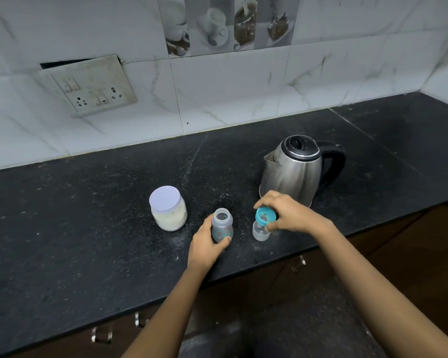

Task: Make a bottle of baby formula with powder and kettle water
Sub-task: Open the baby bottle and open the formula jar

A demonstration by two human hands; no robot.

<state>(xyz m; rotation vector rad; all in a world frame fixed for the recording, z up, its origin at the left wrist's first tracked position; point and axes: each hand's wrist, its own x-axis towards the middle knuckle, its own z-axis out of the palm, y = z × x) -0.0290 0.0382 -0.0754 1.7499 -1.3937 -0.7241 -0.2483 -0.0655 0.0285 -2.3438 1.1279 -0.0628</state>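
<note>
A clear baby bottle (222, 224) stands upright and uncapped on the black counter (88, 228). My left hand (206, 244) wraps around its lower body. My right hand (289, 214) holds the teal nipple ring (264, 215) tilted over the clear dome cap (260, 233), which rests on the counter right of the bottle. A jar of pale powder (168, 211) with a white lid stands to the left of the bottle. Behind my right hand sits a steel kettle (295, 169), lid shut, black handle pointing right.
A white tiled wall runs behind the counter, with a switch and socket plate (88, 86) at upper left. The counter's front edge runs diagonally, with dark cabinet doors and metal handles (102, 334) below it. White specks are scattered around the bottle.
</note>
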